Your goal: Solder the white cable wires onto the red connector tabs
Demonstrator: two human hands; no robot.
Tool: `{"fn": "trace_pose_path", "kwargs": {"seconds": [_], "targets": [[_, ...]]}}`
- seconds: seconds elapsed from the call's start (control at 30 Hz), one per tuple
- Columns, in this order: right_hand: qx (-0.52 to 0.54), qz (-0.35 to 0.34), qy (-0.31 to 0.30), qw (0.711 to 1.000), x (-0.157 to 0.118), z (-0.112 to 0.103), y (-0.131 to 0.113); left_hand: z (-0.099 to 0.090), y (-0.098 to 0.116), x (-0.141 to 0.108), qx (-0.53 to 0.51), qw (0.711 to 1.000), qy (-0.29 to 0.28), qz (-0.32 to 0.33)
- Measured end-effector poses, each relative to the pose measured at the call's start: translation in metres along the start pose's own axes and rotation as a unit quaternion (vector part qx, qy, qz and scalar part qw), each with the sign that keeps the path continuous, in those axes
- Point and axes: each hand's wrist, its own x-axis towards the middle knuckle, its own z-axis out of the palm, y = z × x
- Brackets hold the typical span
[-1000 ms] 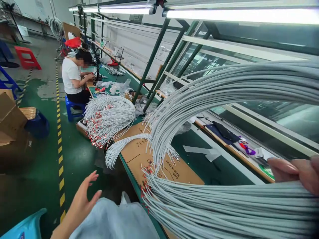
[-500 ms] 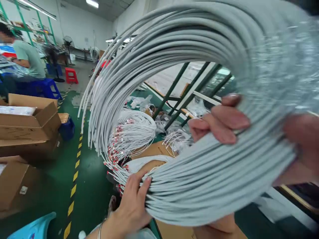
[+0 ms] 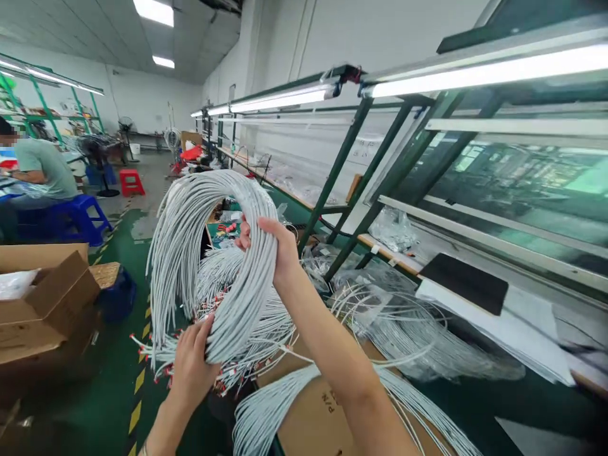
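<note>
A thick coiled bundle of grey-white cables hangs in the air before me, its loose ends drooping at the left. My right hand is wrapped round the coil's right side. Lower down, my left hand grips the bundle near its bottom, close to ends with small red tips. More white cables lie behind and beneath the coil. Another cable bundle drapes over a cardboard box below my right forearm.
Bagged cables lie right of the box. A bench with green posts runs along the right, bearing a black flat pad. Open cartons stand left. A person sits at the far left near a red stool.
The coil has moved away from my face, down and to the left. My right hand has gone with it, still gripping. The view has tilted up, showing more of the bench.
</note>
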Motion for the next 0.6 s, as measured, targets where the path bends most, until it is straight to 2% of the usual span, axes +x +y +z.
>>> {"fn": "trace_pose_path", "kwargs": {"seconds": [0.13, 0.23, 0.33, 0.37, 0.43, 0.47, 0.53, 0.6], "targets": [[-0.014, 0.027, 0.066, 0.997, 0.048, -0.053, 0.010, 0.048, -0.031, 0.036, -0.056, 0.996, -0.064, -0.020], [-0.030, 0.037, 0.129, 0.991, 0.067, -0.079, 0.013, 0.068, -0.038, 0.056, -0.116, 0.985, -0.126, -0.031], [-0.058, 0.026, 0.174, 0.983, 0.072, -0.088, 0.019, 0.071, -0.044, 0.089, -0.209, 0.959, -0.190, -0.033], [-0.069, 0.017, 0.189, 0.979, 0.071, -0.087, 0.022, 0.070, -0.046, 0.104, -0.279, 0.935, -0.213, -0.043], [-0.098, -0.006, 0.212, 0.972, 0.068, -0.081, 0.027, 0.068, -0.047, 0.139, -0.422, 0.876, -0.224, -0.066], [-0.125, -0.023, 0.208, 0.970, 0.066, -0.078, 0.028, 0.067, -0.046, 0.156, -0.444, 0.863, -0.232, -0.072], [-0.199, -0.040, 0.152, 0.967, 0.062, -0.074, 0.024, 0.064, -0.038, 0.184, -0.438, 0.856, -0.263, -0.077], [-0.231, -0.028, 0.130, 0.964, 0.054, -0.080, 0.011, 0.059, -0.025, 0.198, -0.376, 0.879, -0.278, -0.088]]}}
